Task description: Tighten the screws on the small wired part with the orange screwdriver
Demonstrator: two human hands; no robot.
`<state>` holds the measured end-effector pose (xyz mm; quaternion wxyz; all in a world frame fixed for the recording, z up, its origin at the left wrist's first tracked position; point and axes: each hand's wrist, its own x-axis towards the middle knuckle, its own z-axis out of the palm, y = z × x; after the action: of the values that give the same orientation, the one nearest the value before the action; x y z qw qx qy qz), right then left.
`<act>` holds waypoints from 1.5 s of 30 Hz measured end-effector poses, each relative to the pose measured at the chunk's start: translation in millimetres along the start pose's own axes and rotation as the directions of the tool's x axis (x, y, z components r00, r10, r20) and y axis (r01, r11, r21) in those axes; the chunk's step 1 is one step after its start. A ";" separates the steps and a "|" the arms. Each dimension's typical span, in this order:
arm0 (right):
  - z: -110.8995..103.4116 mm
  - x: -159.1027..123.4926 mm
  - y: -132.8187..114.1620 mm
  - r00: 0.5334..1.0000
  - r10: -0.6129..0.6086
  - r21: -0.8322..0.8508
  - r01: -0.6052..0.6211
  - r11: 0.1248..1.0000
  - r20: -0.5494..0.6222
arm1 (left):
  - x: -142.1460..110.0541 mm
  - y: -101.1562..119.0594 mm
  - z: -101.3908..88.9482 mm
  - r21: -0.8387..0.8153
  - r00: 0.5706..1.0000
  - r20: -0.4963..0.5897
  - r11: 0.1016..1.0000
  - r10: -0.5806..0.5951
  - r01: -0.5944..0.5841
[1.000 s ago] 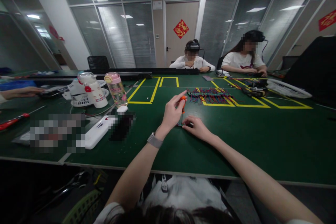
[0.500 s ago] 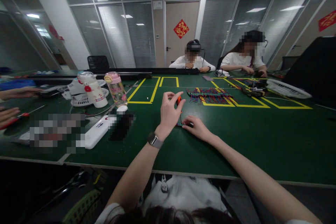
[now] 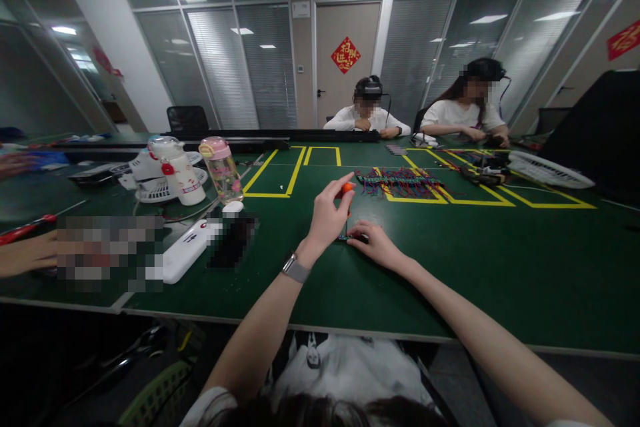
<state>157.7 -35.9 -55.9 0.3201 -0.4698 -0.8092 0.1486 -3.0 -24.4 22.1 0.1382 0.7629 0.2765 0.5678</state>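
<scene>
My left hand [image 3: 329, 212] is closed around the orange handle of a screwdriver [image 3: 349, 188], which stands nearly upright with its thin shaft pointing down. The shaft's lower end meets a small green circuit board [image 3: 343, 237] on the table; the exact contact point is too small to see. From the right, my right hand [image 3: 374, 244] pinches the board's edge with its fingertips, low against the tabletop. Beyond my hands lies a row of small green boards with red and blue wires [image 3: 400, 180], partly over yellow tape.
To the left stand a white bottle [image 3: 186, 177], a pink-lidded bottle [image 3: 220, 170] and a long white case [image 3: 193, 250]. A co-worker's hand [image 3: 30, 252] reaches in near red-handled screwdriver [image 3: 30, 229]. Two people sit across the green table [image 3: 500, 280].
My left hand opened its fingers around the screwdriver handle and rotated, then closed on it again. My right hand stayed put. At the left, a co-worker's hand moved in over the blurred items.
</scene>
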 end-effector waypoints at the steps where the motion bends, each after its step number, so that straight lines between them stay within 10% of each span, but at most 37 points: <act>1: -0.1 0.0 0.0 1.000 0.001 0.003 -0.001 1.000 0.000 | -0.3 0.1 -0.5 0.056 0.999 -0.034 0.998 -0.020 0.022; 5: -0.3 0.1 0.2 1.000 0.000 0.009 0.000 1.000 0.002 | -1.9 2.4 -1.8 0.260 0.992 -0.127 0.964 -0.027 0.060; 10: 0.2 0.3 1.9 1.000 -0.017 0.024 0.017 1.000 -0.008 | -1.8 1.8 1.2 -0.035 0.998 0.049 0.999 -0.027 0.029; 16: -0.2 0.2 2.2 1.000 0.004 0.022 -0.004 1.000 0.008 | -1.2 -3.6 -0.4 0.295 0.990 -0.120 0.949 -0.078 0.111; 21: -0.4 0.4 1.8 1.000 0.003 0.021 -0.003 1.000 0.010 | -0.5 -8.0 1.8 -0.033 0.997 0.039 0.997 -0.065 0.066; 26: -0.1 0.3 1.1 1.000 -0.006 0.004 0.006 1.000 -0.019 | -2.2 0.4 -1.1 0.262 0.994 -0.096 0.962 -0.055 0.079; 31: 1.2 0.4 2.1 1.000 0.000 0.014 0.000 1.000 -0.030 | -1.3 0.9 1.0 -0.013 1.000 0.008 0.999 -0.030 0.030; 37: 0.9 0.8 1.0 0.999 0.000 0.039 0.002 0.999 -0.034 | -2.8 1.8 0.5 0.250 0.993 -0.114 0.966 -0.032 0.060; 42: -0.6 0.9 -1.0 1.000 -0.004 0.028 0.004 1.000 -0.017 | -1.2 -1.6 0.6 -0.026 0.998 -0.029 0.998 -0.059 0.058; 45: -1.0 0.5 -1.5 1.000 -0.007 0.025 0.007 1.000 -0.021 | -0.9 -3.1 -1.0 0.109 0.992 -0.099 0.990 -0.080 0.090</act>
<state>157.2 -36.2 -54.2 0.3346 -0.4644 -0.8056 0.1527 -4.9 -22.5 20.1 0.1057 0.7294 0.3466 0.5803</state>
